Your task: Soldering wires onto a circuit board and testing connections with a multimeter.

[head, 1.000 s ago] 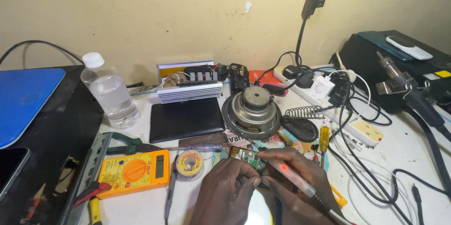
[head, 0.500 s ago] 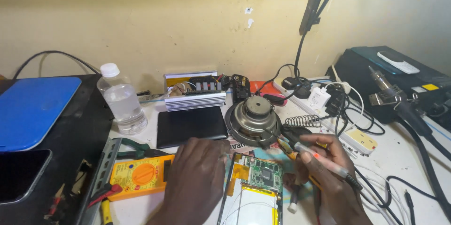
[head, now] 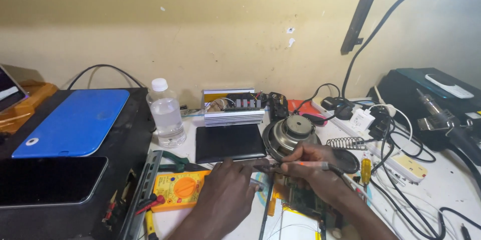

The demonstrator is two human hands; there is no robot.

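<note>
A thin soldering iron with an orange and grey grip [head: 313, 165] is held in the right hand [head: 313, 172], the fingers closed around it like around a pen. Its tip is pointed toward 9 o'clock, to the fingertips of the left hand [head: 228, 190]. The left hand is laid palm down on the white bench [head: 451, 190], with the fingers bent and nearly closed; whether something thin is pinched between them cannot be told. Under both hands, a green circuit board with yellow tape [head: 300, 202] is seen, partly covered by the right wrist.

At 9 o'clock of the left hand, a yellow multimeter with an orange dial [head: 178, 190] is placed. At 12 o'clock of the hands, a flat black tablet [head: 228, 142] is lying, and a round metal speaker [head: 290, 132] is standing just beside it. A clear plastic bottle with a white cap [head: 165, 114] is found at 11 o'clock, farther away. A coiled metal iron stand [head: 345, 143] is near the right hand at 2 o'clock.
</note>
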